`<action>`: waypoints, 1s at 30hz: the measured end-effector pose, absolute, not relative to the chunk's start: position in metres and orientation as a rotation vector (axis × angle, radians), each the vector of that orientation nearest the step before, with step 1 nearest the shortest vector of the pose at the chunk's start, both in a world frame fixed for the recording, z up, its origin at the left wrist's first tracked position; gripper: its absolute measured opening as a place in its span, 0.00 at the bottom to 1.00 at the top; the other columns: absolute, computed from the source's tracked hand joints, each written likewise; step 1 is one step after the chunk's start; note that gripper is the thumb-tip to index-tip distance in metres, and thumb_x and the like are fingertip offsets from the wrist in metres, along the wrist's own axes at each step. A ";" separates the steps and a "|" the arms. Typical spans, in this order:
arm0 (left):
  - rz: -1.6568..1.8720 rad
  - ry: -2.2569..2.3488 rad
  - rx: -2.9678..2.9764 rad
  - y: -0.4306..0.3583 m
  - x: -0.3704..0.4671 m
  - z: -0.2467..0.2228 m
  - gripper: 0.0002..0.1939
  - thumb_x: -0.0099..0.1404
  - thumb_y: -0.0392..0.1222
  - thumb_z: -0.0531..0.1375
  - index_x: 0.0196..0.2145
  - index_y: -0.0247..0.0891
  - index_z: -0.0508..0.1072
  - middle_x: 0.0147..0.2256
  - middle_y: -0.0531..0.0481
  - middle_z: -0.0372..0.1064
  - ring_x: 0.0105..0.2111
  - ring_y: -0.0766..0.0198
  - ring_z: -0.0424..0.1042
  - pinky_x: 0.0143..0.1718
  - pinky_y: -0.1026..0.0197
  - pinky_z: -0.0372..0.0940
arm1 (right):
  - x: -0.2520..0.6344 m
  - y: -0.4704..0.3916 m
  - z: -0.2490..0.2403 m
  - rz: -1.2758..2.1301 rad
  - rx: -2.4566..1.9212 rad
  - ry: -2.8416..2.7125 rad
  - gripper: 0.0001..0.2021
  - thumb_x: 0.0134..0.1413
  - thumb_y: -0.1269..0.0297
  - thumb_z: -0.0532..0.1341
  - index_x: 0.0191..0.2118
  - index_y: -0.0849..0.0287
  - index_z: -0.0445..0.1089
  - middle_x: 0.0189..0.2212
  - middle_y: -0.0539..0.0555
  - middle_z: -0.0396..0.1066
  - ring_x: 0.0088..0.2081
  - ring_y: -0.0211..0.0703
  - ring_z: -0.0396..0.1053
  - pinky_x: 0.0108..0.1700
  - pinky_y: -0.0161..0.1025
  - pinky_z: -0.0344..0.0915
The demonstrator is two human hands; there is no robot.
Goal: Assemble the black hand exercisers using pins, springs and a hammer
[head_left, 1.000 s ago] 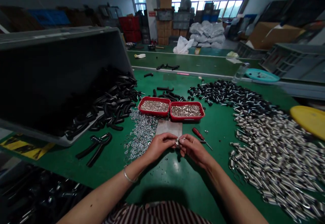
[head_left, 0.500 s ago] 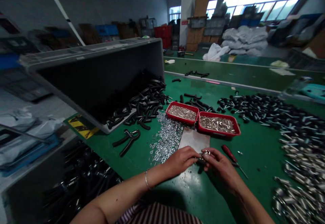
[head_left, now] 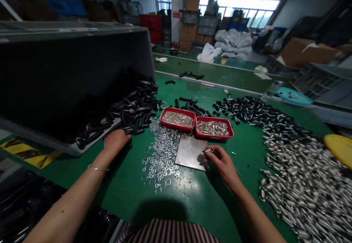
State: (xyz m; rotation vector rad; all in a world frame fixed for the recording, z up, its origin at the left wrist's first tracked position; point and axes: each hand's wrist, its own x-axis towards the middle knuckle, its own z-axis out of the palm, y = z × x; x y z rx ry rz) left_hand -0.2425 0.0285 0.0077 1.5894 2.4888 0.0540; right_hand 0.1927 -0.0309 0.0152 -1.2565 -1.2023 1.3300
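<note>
My right hand (head_left: pixel 222 161) pinches a small shiny coil spring (head_left: pixel 209 150) between thumb and fingertips, over the right side of a flat metal plate (head_left: pixel 189 152). My left hand (head_left: pixel 117 141) is at the near edge of a pile of black curved handles (head_left: pixel 137 107), bent downward. Its fingers are mostly out of sight, so any hold is hidden. Loose silver rings and nuts (head_left: pixel 164 151) lie between my hands. Beyond the plate stand a red tray of small metal pieces (head_left: pixel 177 127) and a second red tray (head_left: pixel 214 137) with longer pins.
A large grey crate (head_left: pixel 150 48) lies on its side at left, spilling handles. At right are black-headed bolts (head_left: pixel 253 109) and a big heap of metal springs (head_left: pixel 308 177). A thin metal shaft (head_left: pixel 238 172) pokes out beside my right hand. A yellow object (head_left: pixel 339 147) sits far right.
My hands were together over the plate's near edge; now they are apart. The left has moved left to the handles; the right holds the spring over the plate. The view has turned right.
</note>
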 end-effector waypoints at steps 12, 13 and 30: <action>0.847 0.911 1.190 -0.014 -0.021 0.003 0.20 0.60 0.40 0.61 0.49 0.40 0.62 0.33 0.54 0.66 0.27 0.68 0.69 0.28 0.65 0.65 | 0.168 -0.045 -0.002 1.319 -1.154 -0.815 0.16 0.50 0.56 0.70 0.42 0.55 0.68 0.36 0.53 0.76 0.33 0.43 0.76 0.37 0.43 0.74; 0.849 0.908 1.158 -0.013 -0.010 -0.002 0.20 0.60 0.40 0.61 0.48 0.40 0.61 0.31 0.56 0.65 0.25 0.69 0.67 0.26 0.66 0.63 | 0.167 -0.046 -0.001 1.290 -1.154 -0.808 0.16 0.51 0.56 0.69 0.42 0.55 0.68 0.37 0.52 0.76 0.33 0.43 0.76 0.39 0.42 0.74; 0.553 0.699 1.093 -0.035 0.013 0.000 0.23 0.61 0.40 0.60 0.52 0.42 0.59 0.31 0.55 0.69 0.19 0.74 0.63 0.20 0.70 0.58 | 0.185 -0.036 -0.002 1.332 -1.117 -1.104 0.10 0.53 0.55 0.66 0.38 0.54 0.73 0.38 0.52 0.70 0.40 0.44 0.67 0.45 0.39 0.65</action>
